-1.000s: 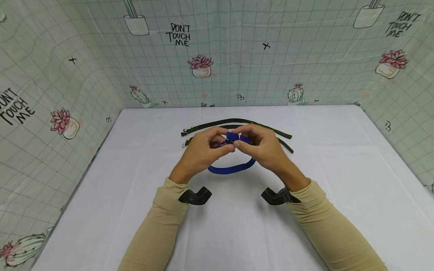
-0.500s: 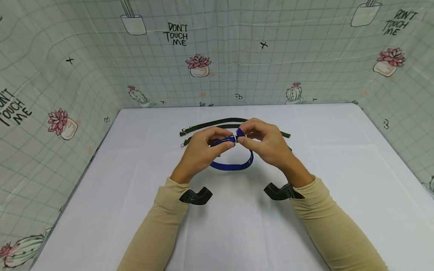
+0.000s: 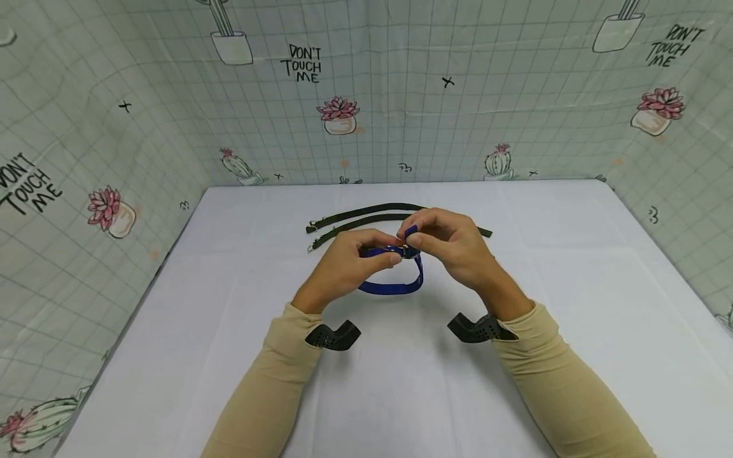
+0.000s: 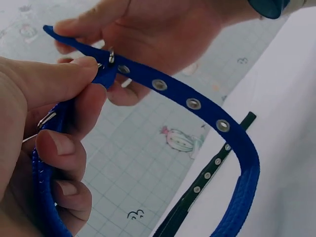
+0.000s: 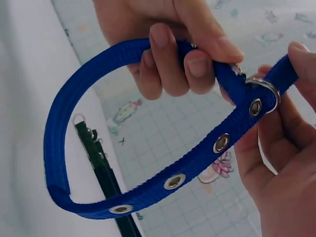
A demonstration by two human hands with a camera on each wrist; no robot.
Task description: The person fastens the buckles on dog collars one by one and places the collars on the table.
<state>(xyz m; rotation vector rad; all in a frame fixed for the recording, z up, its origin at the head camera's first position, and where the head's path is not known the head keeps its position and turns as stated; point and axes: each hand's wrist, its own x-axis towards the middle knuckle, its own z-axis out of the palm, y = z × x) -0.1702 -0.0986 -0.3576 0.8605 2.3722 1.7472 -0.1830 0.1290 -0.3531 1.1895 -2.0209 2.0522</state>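
Note:
A blue collar (image 3: 390,289) with metal eyelets is held as a loop above the table, between both hands. My left hand (image 3: 349,261) pinches its buckle end between thumb and index finger, the other fingers curled round the band in the right wrist view. The strap runs through a silver buckle (image 4: 112,55), the free tip (image 4: 59,35) sticking out beyond it. My right hand (image 3: 455,245) pinches that tip between thumb and finger. Several eyelets (image 5: 222,143) show along the strap. Fingers partly cover the buckle prong, so its seating cannot be told.
Two dark green collars (image 3: 366,210) with metal rings lie side by side behind the hands, partly covered by the right hand. White cloth covers the table (image 3: 389,394). A patterned curtain (image 3: 401,114) borders its back and sides. Black camera mounts (image 3: 335,335) sit on both wrists.
The blue strap's tip has passed from near the left fingers to the right hand, which now pulls it up and away from the buckle. The left hand has dropped slightly.

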